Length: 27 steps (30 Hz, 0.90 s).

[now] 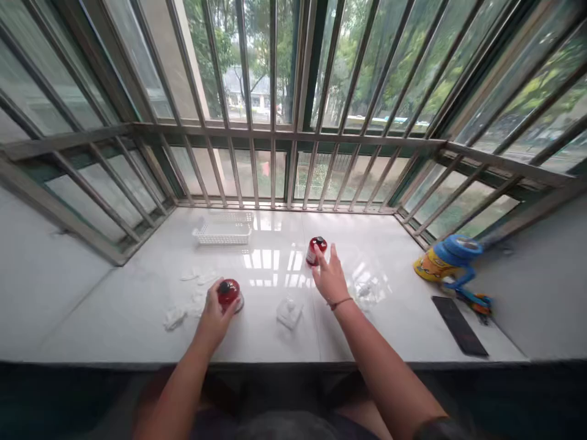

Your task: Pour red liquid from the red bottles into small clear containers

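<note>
Counter front edge: white counter (266, 353), its rim closest to the body; anything rolled this way could drop off.
Left hand (211, 318): curled, thumb and fingers on opposite sides of the left red container; appears to have hold of it.
Left red container (228, 287): rounded, dark-topped, at left of centre; a smooth curved side could slip if the grasp is shallow.
Clear packet (290, 313): between the forearms; a low sweep of either wrist could push it.
White scraps (177, 318): loose, left of the left hand; light enough, probably, to be brushed aside or caught under a base.
Crumpled clear plastic (365, 292): just beside the right wrist; could snag on the bracelet (340, 302).
Right hand (331, 280): fingers spread, partly open, at the right red container; firm contact cannot be told.
Right red container (314, 253): standing on the counter, right of centre; an off-centre fingertip push could tip it.
White basket (224, 231): far left, well apart from both hands.
</note>
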### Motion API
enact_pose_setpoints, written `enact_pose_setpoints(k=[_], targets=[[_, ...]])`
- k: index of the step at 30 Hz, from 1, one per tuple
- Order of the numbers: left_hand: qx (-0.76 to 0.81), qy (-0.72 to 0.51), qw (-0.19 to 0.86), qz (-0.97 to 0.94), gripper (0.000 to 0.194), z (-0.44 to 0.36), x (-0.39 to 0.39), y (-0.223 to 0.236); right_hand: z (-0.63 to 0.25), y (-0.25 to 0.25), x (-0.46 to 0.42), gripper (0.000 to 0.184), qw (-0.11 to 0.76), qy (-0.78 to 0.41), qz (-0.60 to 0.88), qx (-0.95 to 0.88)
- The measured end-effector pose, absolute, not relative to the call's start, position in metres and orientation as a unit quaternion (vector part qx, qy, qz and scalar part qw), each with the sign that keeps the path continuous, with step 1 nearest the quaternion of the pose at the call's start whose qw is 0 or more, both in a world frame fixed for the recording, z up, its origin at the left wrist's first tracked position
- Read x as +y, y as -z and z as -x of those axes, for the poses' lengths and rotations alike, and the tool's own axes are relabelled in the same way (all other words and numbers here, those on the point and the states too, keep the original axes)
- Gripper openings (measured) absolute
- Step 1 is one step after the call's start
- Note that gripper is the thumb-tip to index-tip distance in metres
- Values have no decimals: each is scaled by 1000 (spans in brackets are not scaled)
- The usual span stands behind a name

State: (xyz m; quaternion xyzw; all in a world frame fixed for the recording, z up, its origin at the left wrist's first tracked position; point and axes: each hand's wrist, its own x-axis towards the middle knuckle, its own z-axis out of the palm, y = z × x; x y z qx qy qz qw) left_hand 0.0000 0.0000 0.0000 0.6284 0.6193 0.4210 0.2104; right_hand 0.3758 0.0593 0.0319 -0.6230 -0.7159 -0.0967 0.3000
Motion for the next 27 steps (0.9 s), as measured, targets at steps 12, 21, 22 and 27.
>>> enact_pose_setpoints(k=[12, 21, 22, 27], targets=[[631, -401, 216, -628, 78, 1, 5, 3, -466, 62, -102, 72, 225, 123, 726, -638], [522, -455, -54, -719, 90, -26, -41, -22, -479, 33, -5, 43, 265, 29, 726, -634], [500, -456, -42, -735, 82, -35, -50, -25, -475, 29, 0, 42, 278, 27, 722, -633], [477, -386, 168, -772, 71, -97, -56, -14, -420, 11, -14, 35, 331, -4, 661, -673]])
